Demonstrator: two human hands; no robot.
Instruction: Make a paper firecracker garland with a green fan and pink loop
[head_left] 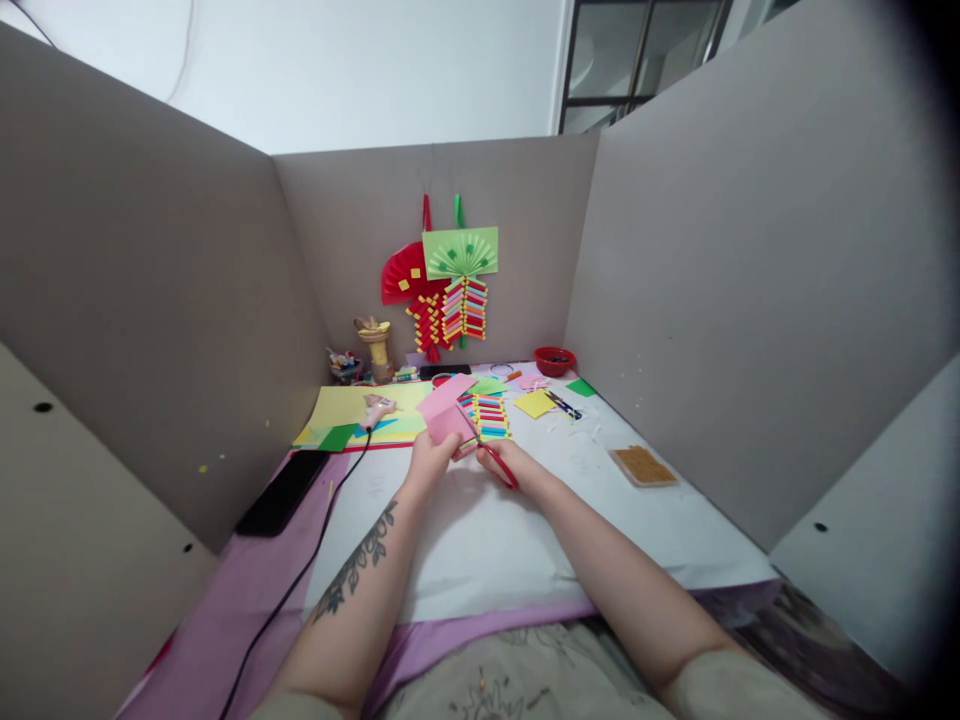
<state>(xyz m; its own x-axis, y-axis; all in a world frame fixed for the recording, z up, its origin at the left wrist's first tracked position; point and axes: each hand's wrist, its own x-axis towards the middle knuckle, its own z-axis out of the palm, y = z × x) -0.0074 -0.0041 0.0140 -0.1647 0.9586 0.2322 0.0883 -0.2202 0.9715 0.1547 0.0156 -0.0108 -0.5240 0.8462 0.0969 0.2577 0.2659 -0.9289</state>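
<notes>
Pink paper (446, 407) is pinched in my left hand (435, 455), above the white sheet. The red-handled scissors (500, 462) are in my right hand (504, 462), their blades pointing up and left across the paper's right side. My hands are close together. Just behind them lies a row of coloured paper rolls (490, 415) with yellow ends. A green piece of paper (487, 385) lies behind the pink paper, partly hidden.
A glue gun (379, 408) lies on yellow sheets at the left, its black cord running toward me beside a black phone (283, 492). A red bowl (555, 361), dark-handled scissors (564, 405) and a brown tray (643, 466) are on the right. Grey panels surround the table.
</notes>
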